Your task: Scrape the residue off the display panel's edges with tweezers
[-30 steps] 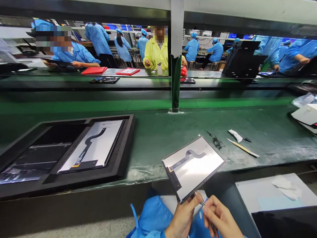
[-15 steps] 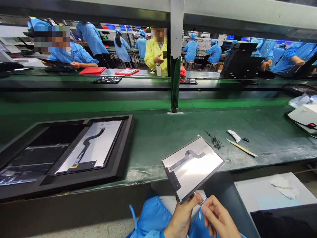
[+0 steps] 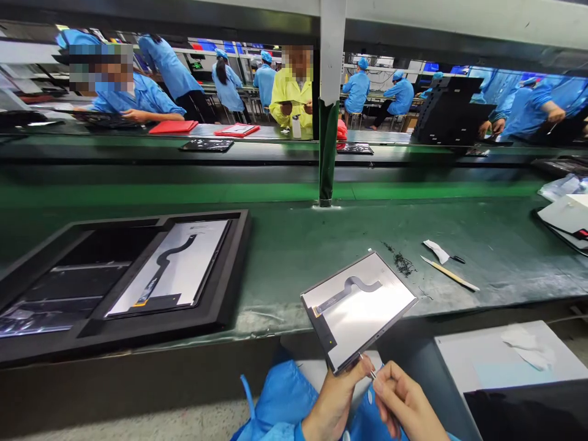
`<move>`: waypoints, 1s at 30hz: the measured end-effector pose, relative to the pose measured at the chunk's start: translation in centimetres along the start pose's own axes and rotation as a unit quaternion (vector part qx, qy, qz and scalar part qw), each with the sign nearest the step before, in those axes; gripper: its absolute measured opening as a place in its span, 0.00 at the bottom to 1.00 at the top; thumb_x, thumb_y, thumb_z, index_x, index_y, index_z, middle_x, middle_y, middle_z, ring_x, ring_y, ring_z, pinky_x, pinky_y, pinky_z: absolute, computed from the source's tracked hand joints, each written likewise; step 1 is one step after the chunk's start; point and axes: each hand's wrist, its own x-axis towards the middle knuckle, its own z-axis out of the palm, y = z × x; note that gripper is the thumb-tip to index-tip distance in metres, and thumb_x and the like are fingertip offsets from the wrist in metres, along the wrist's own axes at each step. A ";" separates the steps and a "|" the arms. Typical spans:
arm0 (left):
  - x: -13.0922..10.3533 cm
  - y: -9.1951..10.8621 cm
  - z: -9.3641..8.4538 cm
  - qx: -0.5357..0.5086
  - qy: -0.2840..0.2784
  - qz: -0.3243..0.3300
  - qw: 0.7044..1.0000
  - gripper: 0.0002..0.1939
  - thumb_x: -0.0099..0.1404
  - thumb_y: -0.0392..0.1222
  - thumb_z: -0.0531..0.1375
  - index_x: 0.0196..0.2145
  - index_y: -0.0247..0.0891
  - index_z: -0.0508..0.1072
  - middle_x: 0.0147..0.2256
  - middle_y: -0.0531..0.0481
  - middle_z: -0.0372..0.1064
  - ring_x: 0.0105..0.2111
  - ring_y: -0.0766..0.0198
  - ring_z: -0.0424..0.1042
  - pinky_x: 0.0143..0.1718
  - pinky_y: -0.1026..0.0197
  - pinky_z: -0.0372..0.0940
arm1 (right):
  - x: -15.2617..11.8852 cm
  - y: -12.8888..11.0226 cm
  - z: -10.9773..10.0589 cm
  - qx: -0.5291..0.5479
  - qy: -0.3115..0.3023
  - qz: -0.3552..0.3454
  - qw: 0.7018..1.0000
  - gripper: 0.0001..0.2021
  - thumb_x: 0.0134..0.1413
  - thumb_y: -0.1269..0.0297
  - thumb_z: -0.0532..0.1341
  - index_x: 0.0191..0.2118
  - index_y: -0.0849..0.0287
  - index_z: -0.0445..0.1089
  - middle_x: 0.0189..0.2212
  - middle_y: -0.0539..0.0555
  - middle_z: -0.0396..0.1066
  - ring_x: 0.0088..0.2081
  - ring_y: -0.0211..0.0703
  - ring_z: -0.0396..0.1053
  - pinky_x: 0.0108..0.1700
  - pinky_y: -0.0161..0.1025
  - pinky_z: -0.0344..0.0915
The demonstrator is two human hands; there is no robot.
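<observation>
A display panel [image 3: 367, 324] with a silvery back and a curved dark ribbon cable is tilted above the bench's front edge. My left hand [image 3: 337, 392] grips its lower corner, thumb along the edge. Just right of it, my right hand [image 3: 404, 398] pinches a thin metal tool [image 3: 373, 372], whose tip reaches the panel's lower edge near my left thumb. A similar panel [image 3: 184, 263] lies in a black foam tray [image 3: 229, 275] at the left, beside dark film-covered pieces in the other compartment.
On the green bench [image 3: 285, 245] are black shavings [image 3: 404, 264], a yellow-handled blade [image 3: 450, 273] and a white-wrapped tool [image 3: 436, 250]. A post [image 3: 327, 153] stands mid-bench. At the lower right lies a white box [image 3: 482, 349] with tissue. People work beyond.
The person in yellow now holds a dark flat object in both hands. The view has shifted slightly. My hands, the panel and the thin tool keep nearly the same pose.
</observation>
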 end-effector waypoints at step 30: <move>-0.1 0.2 -0.5 0.019 -0.031 0.001 0.999 0.23 0.45 0.57 0.75 0.28 0.35 0.77 0.30 0.48 0.72 0.36 0.58 0.69 0.45 0.57 0.60 | 0.5 0.7 0.9 -0.019 -0.008 -0.002 1.000 0.31 0.43 0.29 0.61 0.27 0.56 0.59 0.13 0.42 0.64 0.12 0.27 0.53 0.17 0.28 0.50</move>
